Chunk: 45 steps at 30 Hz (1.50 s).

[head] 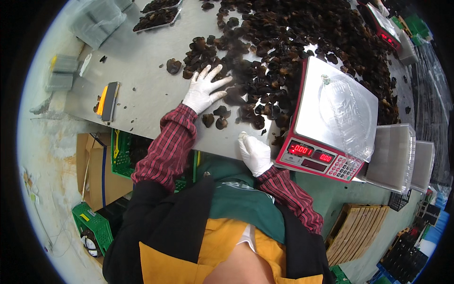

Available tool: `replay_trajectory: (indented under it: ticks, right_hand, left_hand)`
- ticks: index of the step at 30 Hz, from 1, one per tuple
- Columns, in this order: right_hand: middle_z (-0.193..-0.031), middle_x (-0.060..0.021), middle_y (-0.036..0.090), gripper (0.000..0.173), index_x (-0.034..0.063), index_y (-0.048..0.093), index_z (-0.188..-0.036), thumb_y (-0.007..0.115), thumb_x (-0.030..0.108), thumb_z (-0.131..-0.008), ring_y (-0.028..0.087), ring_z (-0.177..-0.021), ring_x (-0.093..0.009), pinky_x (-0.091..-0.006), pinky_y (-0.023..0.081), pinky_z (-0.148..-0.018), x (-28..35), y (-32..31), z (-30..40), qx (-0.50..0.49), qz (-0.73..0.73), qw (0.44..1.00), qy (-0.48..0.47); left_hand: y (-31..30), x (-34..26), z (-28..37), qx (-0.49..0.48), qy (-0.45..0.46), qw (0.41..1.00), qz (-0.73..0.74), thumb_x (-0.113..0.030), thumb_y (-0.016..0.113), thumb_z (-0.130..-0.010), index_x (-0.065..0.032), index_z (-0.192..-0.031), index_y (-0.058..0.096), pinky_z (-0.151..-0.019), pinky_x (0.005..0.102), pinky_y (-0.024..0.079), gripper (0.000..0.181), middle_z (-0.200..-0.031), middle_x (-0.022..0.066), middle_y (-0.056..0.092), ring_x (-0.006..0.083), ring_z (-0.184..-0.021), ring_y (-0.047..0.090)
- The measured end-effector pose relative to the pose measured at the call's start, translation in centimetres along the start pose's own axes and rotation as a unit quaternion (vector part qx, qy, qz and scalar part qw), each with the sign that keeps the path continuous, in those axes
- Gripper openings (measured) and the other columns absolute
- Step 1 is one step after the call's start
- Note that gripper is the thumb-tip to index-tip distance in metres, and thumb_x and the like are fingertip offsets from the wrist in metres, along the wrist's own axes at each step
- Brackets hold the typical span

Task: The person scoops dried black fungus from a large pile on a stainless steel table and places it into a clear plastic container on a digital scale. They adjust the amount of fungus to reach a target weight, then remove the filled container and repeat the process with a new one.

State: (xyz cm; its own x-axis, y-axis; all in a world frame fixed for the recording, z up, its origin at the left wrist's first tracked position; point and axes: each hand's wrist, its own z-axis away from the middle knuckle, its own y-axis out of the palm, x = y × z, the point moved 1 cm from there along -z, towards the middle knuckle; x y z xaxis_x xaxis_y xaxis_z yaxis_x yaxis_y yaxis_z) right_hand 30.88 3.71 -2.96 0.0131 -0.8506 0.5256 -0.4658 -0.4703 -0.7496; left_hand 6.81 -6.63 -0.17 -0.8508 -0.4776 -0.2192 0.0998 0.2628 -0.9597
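My left hand (206,88), in a white glove, lies with its fingers spread at the left edge of a large heap of dark wood ear mushrooms (273,53). A few loose mushroom pieces (221,123) rest just below it. My right hand (254,153), also gloved, is curled at the near edge of the metal table (152,60); whether something small is inside it cannot be seen. To its right stands a red digital scale (301,138) with lit displays. A clear plastic tray (342,110) sits on the scale's steel plate.
Stacked clear trays (390,156) stand right of the scale. Filled trays (158,19) lie at the far left, near bagged trays (97,23). A yellow-and-black tool (108,101) rests on the left. A second scale (385,26) is far right, beside another person's gloved hand. Green crates (118,152) are below.
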Motion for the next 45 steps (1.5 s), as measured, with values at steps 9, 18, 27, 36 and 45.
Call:
replay_trajectory:
  ticks: [9, 18, 27, 36, 45]
  right_hand:
    - [-0.070, -0.0084, 0.055, 0.013, 0.0095, 0.057, -0.093, 0.058, 0.022, -0.091, 0.059, -0.060, -0.026, -0.0381, 0.048, -0.053, 0.0, -0.3, -0.1, 0.012, -0.036, 0.999, 0.026]
    - [-0.067, -0.0094, 0.053, 0.014, 0.0098, 0.055, -0.086, 0.057, 0.022, -0.092, 0.059, -0.057, -0.028, -0.0400, 0.047, -0.051, 0.0, -0.4, -0.3, -0.011, -0.057, 0.998, 0.031]
    - [-0.065, -0.0100, 0.052, 0.013, 0.0096, 0.056, -0.082, 0.057, 0.019, -0.091, 0.058, -0.056, -0.029, -0.0396, 0.046, -0.050, -0.2, -0.2, -0.1, 0.013, -0.044, 0.997, 0.055]
    - [-0.062, -0.0082, 0.052, 0.011, 0.0101, 0.058, -0.088, 0.058, 0.020, -0.091, 0.058, -0.053, -0.027, -0.0391, 0.046, -0.047, -0.1, -0.3, -0.3, -0.021, -0.073, 0.997, 0.034]
    - [-0.064, -0.0078, 0.055, 0.010, 0.0098, 0.057, -0.087, 0.058, 0.019, -0.090, 0.059, -0.054, -0.026, -0.0393, 0.046, -0.048, -0.2, -0.1, -0.2, -0.011, -0.067, 0.997, 0.044]
  left_hand:
    - [-1.2, -6.8, -0.7, -0.039, 0.137, 0.988, 0.059, -0.032, 0.064, -0.084, -0.0187, -0.120, 0.062, -0.108, 0.0492, 0.030, 0.038, -0.136, 0.0105, 0.050, 0.0302, -0.127, 0.045]
    - [-2.8, -8.1, -5.9, 0.034, 0.152, 0.986, 0.053, -0.031, 0.061, -0.087, -0.0181, -0.119, 0.063, -0.097, 0.0433, 0.039, 0.035, -0.128, 0.0097, 0.054, 0.0267, -0.118, 0.051]
    - [-3.1, -8.5, -8.3, 0.229, 0.148, 0.959, 0.076, -0.047, 0.062, -0.084, -0.0245, -0.126, 0.060, -0.099, 0.0479, 0.043, 0.047, -0.136, 0.0159, 0.047, 0.0384, -0.121, 0.049]
    - [1.2, -0.1, -17.9, 0.016, 0.047, 0.998, 0.036, -0.012, 0.067, -0.076, -0.0116, -0.098, 0.071, -0.082, 0.0384, 0.051, 0.022, -0.097, 0.0094, 0.066, 0.0289, -0.093, 0.063]
    - [1.9, 1.7, -19.9, 0.157, 0.050, 0.979, 0.118, -0.001, 0.070, -0.067, -0.0059, -0.079, 0.070, -0.068, 0.0338, 0.052, 0.013, -0.079, 0.0093, 0.066, 0.0242, -0.075, 0.066]
